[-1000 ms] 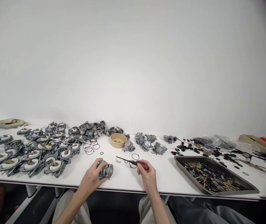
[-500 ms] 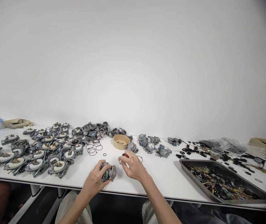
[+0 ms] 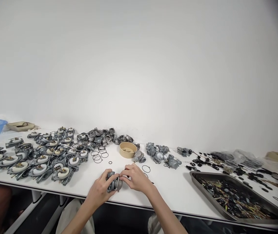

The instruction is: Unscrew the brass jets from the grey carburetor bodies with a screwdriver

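My left hand point(image 3: 102, 184) is wrapped round a grey metal carburetor point(image 3: 111, 182), holding it at the front part of the white table point(image 3: 175, 191). The carburetor lies tilted, its rounded bowl side point(image 3: 119, 185) toward the right. My right hand point(image 3: 135, 178) is closed, thumb and forefinger pinched at the carburetor's upper right edge. Whatever sits in that pinch is too small to make out; a dark reddish bit shows under the curled fingers. Just beyond the hands lie a small black O-ring point(image 3: 110, 162) and a larger black ring gasket point(image 3: 146, 168).
Rows of open carburetor bodies with white floats point(image 3: 41, 159) cover the left. Behind are piled bowls point(image 3: 100, 135), a round tan container point(image 3: 128, 150) and more grey carburetors point(image 3: 157, 151). A metal tray point(image 3: 223, 213) of small parts stands right, near black pieces point(image 3: 204, 161).
My right hand has moved left and down from beside the carburetor to touch its upper right edge. The left hand still holds the carburetor. The view has shifted slightly.
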Tool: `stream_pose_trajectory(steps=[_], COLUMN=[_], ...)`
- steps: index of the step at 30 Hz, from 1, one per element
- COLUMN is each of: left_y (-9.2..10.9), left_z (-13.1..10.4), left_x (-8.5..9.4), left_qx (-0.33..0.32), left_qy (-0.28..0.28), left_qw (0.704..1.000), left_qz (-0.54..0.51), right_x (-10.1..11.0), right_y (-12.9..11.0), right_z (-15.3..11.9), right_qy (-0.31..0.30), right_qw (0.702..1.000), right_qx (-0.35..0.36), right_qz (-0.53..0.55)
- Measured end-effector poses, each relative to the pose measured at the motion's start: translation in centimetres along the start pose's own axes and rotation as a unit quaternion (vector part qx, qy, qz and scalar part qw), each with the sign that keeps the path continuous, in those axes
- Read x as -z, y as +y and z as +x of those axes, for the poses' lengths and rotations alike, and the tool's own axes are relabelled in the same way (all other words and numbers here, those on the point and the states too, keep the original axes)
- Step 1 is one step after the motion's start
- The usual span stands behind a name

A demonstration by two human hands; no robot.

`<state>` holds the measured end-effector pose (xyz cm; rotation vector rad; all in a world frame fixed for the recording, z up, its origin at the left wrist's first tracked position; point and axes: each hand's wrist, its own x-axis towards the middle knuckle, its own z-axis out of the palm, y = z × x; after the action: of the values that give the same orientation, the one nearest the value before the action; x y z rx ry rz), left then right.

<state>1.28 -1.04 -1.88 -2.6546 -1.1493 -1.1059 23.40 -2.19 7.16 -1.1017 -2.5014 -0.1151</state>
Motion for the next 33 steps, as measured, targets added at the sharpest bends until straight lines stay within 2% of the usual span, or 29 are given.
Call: stream_pose_trajectory(steps=[4,8,13,15,19,23,26,30,33], left_y=[0.2,0.5,0.6,0.5,-0.1,-1.0,-1.2,-0.7,-0.3], left_z=[0.1,0.3,0.2,0.1,-0.3,-0.7,-0.8,-0.4,0.0], left_x=[0.2,0.4,0.4,0.2,-0.4,-0.8,-0.9,-0.5,-0.1], left_qx=[0.010,0.044,0.078,0.085,0.082,0.077,0.073,0.077,0.109], left_qy=[-0.002,0.024,0.026,0.034,0.095,0.174,0.193,0.190,0.188], left_qw=[1.000,0.998,0.996,0.995,0.992,0.982,0.978,0.978,0.975], left_qz=[0.005,-0.023,-0.042,-0.030,-0.012,-0.018,-0.024,-0.036,-0.041], right_x=[0.1,-0.3,-1.8,-2.0,-0.8,0.2,-0.2,-0.1,1.9], right_y=[0.2,1.2,2.6,2.5,1.1,-0.4,-0.8,0.3,3.1], right_z=[-0.2,-0.1,1.4,1.9,2.0,2.3,3.0,3.0,1.4], right_qy=[-0.010,-0.026,-0.088,-0.083,-0.038,-0.051,-0.056,-0.022,0.048], right_qw=[1.000,0.999,0.984,0.980,0.992,0.992,0.984,0.976,0.968], right_qx=[0.002,-0.010,-0.093,-0.126,-0.116,-0.082,-0.080,-0.098,-0.159], right_qz=[0.009,-0.031,-0.121,-0.133,-0.030,0.086,0.146,0.195,0.187])
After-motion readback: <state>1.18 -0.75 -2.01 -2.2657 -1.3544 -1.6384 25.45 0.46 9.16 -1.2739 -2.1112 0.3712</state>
